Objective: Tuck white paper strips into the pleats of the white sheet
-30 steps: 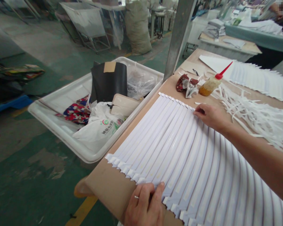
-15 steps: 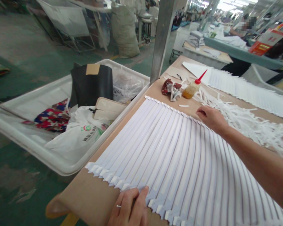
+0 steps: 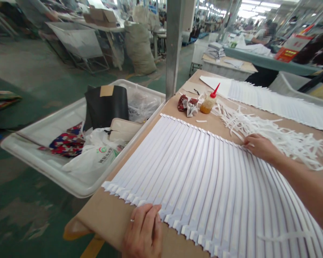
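Note:
White overlapping strips, each with a folded, pointed end, fan across the brown-covered table. My left hand, with a ring on one finger, lies palm down at their near edge. Its fingers are stretched out, fingertips touching the folded ends. At the far edge, my right hand has its fingers bent and pressed together over the strip ends. A bit of white shows under its fingertips, too small to name. Just beyond it lies a heap of narrow white paper ribbons. A thin blurred ribbon is over the strips at lower right.
A glue bottle with a red nozzle stands beside a crumpled red-and-white wrapper. Another fanned white stack is at the back. Left of the table is a white bin with bags inside. A metal post rises at the table's corner.
My right hand has shifted right along the far edge, its fingertips now at the strip ends. The blurred ribbon has appeared at lower right. My left hand stays at the near edge; the view has turned slightly.

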Demonstrator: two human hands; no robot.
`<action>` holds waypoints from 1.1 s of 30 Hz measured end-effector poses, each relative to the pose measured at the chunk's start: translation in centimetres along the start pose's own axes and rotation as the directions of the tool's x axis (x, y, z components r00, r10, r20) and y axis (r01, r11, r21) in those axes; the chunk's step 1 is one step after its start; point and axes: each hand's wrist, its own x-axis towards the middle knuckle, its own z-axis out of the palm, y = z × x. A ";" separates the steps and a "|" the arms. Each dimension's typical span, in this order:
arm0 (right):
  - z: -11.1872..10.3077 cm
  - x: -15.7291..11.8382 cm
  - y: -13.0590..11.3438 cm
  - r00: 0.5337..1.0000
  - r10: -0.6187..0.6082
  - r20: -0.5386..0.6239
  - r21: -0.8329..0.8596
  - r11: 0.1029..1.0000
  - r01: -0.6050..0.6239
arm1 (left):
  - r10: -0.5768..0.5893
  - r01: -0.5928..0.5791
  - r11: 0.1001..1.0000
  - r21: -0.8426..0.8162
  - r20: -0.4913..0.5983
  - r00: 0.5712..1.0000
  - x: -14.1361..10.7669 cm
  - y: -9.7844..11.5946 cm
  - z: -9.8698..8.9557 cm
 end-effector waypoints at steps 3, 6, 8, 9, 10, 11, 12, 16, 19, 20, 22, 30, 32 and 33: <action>-1.7 -0.4 -2.0 0.997 0.060 -0.057 0.043 0.997 -0.058 | 0.007 -0.007 1.000 0.000 -0.021 1.000 0.2 0.3 -0.2; -3.4 -1.8 -7.2 0.990 0.033 -0.134 0.222 0.975 -0.003 | -0.049 0.047 0.996 -0.081 -0.029 0.998 0.4 1.4 -0.8; -4.0 -3.6 -12.3 0.972 -0.105 -0.211 0.314 0.934 0.169 | -0.158 0.166 0.955 -0.245 0.052 0.986 0.8 2.9 -1.2; -4.1 -4.7 -15.1 0.950 -0.180 -0.257 0.331 0.907 0.261 | -0.228 0.266 0.901 -0.343 0.149 0.962 1.0 3.8 -1.3; -4.1 -5.9 -17.9 0.927 -0.249 -0.282 0.334 0.880 0.338 | -0.294 0.394 0.812 -0.431 0.281 0.914 1.4 4.7 -1.3; -4.1 -7.0 -20.5 0.906 -0.317 -0.281 0.328 0.856 0.401 | -0.338 0.528 0.692 -0.493 0.426 0.839 1.7 5.6 -1.2; -3.9 -8.1 -22.9 0.880 -0.381 -0.284 0.321 0.827 0.461 | -0.348 0.645 0.560 -0.519 0.559 0.753 2.1 6.3 -1.1; -2.7 -11.0 -29.2 0.820 -0.517 -0.246 0.338 0.747 0.572 | -0.301 0.820 0.277 -0.502 0.765 0.570 3.0 7.3 -0.6; -2.0 -11.8 -31.0 0.824 -0.505 -0.258 0.361 0.740 0.567 | -0.318 0.827 0.276 -0.490 0.766 0.559 2.7 6.5 -1.0; -1.8 -11.9 -31.2 0.823 -0.501 -0.267 0.369 0.736 0.568 | -0.321 0.832 0.272 -0.484 0.769 0.552 2.5 6.2 -1.2; -1.7 -12.0 -31.5 0.823 -0.494 -0.279 0.402 0.719 0.567 | -0.324 0.838 0.270 -0.475 0.775 0.543 2.0 5.7 -1.8; -2.4 -8.9 -30.9 0.904 -0.394 0.164 0.701 0.691 0.174 | -0.458 0.750 0.365 -0.552 0.594 0.661 0.8 4.7 -2.6; -2.4 -7.6 -31.1 0.888 -0.373 0.269 0.724 0.686 0.069 | -0.500 0.735 0.401 -0.546 0.542 0.676 0.6 4.2 -2.5; -2.3 -6.9 -31.3 0.885 -0.367 0.287 0.719 0.693 0.054 | -0.514 0.725 0.431 -0.537 0.515 0.686 0.6 3.9 -2.6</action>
